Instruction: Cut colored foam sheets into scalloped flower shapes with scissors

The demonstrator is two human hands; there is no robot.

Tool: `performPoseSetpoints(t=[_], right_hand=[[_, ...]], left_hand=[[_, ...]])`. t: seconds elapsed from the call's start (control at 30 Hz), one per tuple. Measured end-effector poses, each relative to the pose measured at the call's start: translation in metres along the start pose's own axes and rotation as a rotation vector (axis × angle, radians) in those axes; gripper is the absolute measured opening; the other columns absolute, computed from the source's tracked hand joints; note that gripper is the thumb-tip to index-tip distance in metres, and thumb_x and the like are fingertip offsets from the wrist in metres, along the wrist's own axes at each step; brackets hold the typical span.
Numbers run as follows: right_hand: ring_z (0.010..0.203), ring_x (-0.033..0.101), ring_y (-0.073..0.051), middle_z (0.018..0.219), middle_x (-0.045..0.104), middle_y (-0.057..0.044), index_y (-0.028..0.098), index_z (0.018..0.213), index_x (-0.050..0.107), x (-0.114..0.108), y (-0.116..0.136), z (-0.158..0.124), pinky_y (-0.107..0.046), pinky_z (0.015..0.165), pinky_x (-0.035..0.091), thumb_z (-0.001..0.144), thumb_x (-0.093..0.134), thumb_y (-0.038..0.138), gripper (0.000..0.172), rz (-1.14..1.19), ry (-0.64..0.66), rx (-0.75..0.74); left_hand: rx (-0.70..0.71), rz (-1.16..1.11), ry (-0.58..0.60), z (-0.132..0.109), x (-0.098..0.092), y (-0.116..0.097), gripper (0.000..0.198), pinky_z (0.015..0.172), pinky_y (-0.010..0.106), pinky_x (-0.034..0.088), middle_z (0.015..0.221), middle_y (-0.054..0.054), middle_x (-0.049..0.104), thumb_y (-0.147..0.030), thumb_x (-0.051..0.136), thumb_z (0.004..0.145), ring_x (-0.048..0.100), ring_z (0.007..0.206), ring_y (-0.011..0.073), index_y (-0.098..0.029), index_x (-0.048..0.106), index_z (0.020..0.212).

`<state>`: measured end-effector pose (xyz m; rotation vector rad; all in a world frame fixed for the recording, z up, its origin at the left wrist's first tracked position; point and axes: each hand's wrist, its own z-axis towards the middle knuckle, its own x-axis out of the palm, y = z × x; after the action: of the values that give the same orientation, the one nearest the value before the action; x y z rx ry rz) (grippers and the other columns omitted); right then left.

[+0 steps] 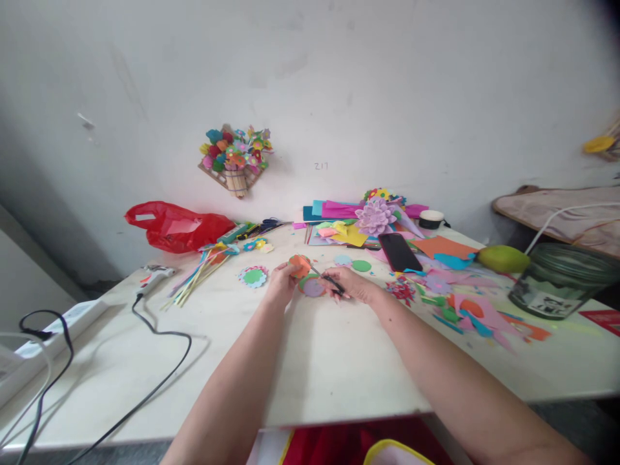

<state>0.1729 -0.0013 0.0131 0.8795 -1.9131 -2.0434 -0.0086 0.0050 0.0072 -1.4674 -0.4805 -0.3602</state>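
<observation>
Between the fingers of my left hand (282, 282) is an orange paper piece (300, 265) with a rounded edge. My right hand (352, 285) grips dark-handled scissors (333, 283), whose blades point up and left to the orange piece. Whether the blades are touching the paper I cannot tell. Under them on the table lies a round purple paper piece (312, 287) with a green edge. A scalloped flower (253, 277) with a green centre lies left of my left hand. Beyond my right hand are a green disc (361, 265) and a light blue disc (343, 259).
Left on the table (310, 361) are a glue gun (155, 278) with its cord, a power strip (62, 329), thin sticks (203, 281) and a red plastic bag (177, 226). At right lie a phone (400, 252), paper scraps (477, 316) and a large glass jar (562, 281).
</observation>
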Motion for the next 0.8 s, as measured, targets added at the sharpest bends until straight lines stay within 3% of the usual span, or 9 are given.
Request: performPoseSetpoints(t=[0.8], right_hand=[[0.035,0.046,-0.005,0.052,0.055,0.005,0.015,0.079,0.055,-0.0003,0.0016,-0.0024,-0.015,0.029,0.024,0.074,0.068,0.038,0.027,0.061,0.014,0.006]], left_hand=[[-0.053,0.047,-0.024,0.0019,-0.0047,0.0000,0.018,0.064,0.028,0.054,0.072,0.007,0.070,-0.013,0.068,0.053,0.067,0.068,0.0180,-0.012,0.066,0.071]])
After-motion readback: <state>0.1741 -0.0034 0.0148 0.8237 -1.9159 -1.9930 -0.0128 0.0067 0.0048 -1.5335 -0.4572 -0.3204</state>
